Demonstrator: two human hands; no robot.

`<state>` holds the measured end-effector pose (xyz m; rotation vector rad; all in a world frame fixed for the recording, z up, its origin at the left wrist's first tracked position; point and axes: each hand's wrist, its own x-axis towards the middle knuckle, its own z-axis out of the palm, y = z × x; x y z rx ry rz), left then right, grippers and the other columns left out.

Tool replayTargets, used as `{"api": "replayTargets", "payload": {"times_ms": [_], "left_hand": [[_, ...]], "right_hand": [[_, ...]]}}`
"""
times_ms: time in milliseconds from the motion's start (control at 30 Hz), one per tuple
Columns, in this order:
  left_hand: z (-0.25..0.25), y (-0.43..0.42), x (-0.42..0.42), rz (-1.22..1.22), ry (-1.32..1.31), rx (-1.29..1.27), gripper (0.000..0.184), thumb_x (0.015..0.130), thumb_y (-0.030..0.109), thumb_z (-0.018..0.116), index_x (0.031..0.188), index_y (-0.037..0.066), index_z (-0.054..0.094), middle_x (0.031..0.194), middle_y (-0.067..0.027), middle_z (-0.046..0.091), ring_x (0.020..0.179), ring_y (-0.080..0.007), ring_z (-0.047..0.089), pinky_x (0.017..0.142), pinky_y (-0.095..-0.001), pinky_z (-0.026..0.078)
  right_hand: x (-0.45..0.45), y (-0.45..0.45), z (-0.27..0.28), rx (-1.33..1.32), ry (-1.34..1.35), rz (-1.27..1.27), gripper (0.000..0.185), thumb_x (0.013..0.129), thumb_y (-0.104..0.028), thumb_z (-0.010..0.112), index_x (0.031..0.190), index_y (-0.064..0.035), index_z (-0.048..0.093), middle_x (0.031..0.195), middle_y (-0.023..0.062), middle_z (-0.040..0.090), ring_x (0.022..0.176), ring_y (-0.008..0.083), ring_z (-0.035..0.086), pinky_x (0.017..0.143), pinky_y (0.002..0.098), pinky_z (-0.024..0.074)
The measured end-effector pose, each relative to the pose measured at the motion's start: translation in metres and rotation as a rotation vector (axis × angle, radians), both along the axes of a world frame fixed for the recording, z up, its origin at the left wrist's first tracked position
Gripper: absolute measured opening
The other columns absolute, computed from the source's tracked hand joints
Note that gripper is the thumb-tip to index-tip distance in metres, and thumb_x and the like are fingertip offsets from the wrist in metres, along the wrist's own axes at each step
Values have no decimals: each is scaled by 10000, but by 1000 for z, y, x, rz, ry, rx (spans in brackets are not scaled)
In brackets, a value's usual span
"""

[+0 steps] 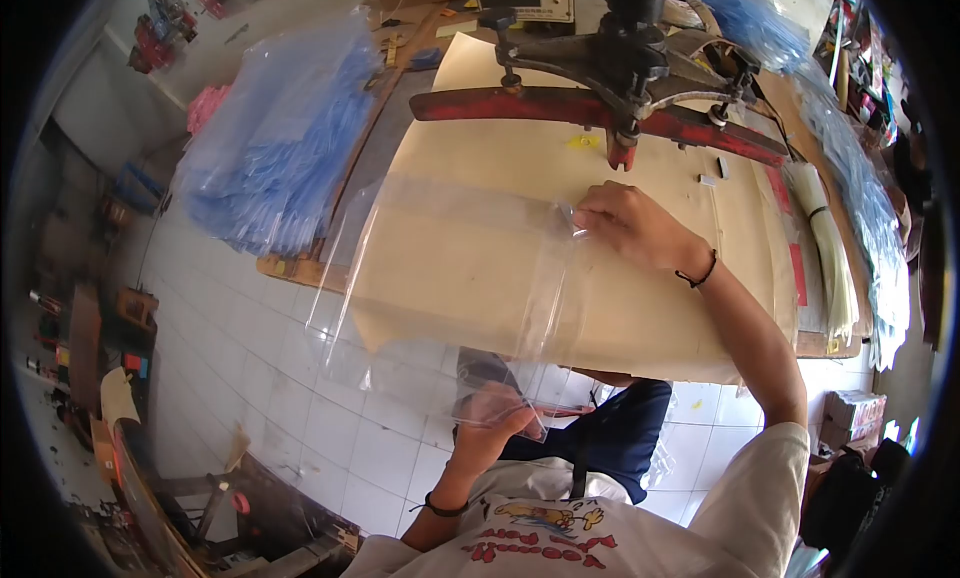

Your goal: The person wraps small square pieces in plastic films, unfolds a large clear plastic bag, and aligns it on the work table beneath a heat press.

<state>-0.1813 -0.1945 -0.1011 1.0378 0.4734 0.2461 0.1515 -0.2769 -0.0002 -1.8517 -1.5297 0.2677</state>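
White shirt showed nearest. Past it, the left hand gripped the near edge of a clear plastic sheet, which stretched partly over brown paper and overhung it; the right hand pinched its far right corner, fingers close together. Even, gentle tension seemed best for keeping creases out.

Clear plastic partly veils the left hand, while the top edge cuts off the black press
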Motion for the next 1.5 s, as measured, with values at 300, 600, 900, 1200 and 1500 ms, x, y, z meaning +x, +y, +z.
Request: {"api": "replayTargets", "payload": {"times_ms": [300,600,900,1200,1500], "left_hand": [[-5,-11,-1,-4,-32,-27,213,932,57,708,1038,28,525,808,-88,661,709,-244,710,880,-436,587],[-4,-15,0,-62,-63,-56,159,980,80,667,1025,35,521,898,-132,688,779,-213,700,829,-384,570],[41,13,-11,-1224,-5,421,406,1078,322,493,1270,-22,592,1203,-121,680,1060,-262,674,936,-401,527],[122,76,120,-400,-166,1767,664,973,395,637,1460,-18,456,1536,-215,433,1411,-385,425,1171,-493,344],[92,112,163,-564,-231,1833,755,890,417,711,1468,4,455,1570,-179,398,1429,-363,395,1176,-517,310]], "right_hand": [[-9,6,-7,41,-33,-130,212,937,-183,654,867,16,674,842,174,703,801,333,683,763,414,531],[-23,12,-1,-57,119,-335,209,881,-237,743,940,-46,680,836,141,674,880,317,647,830,407,517],[-10,13,-16,112,-190,-208,156,890,-227,725,956,-88,696,942,100,655,938,311,610,892,410,489],[-3,9,-23,211,-155,-137,166,876,-200,737,966,-68,689,936,105,669,938,300,637,854,410,505],[17,1,-20,121,49,-62,233,890,-224,755,1013,-27,750,983,133,674,948,302,646,856,403,517]]}}
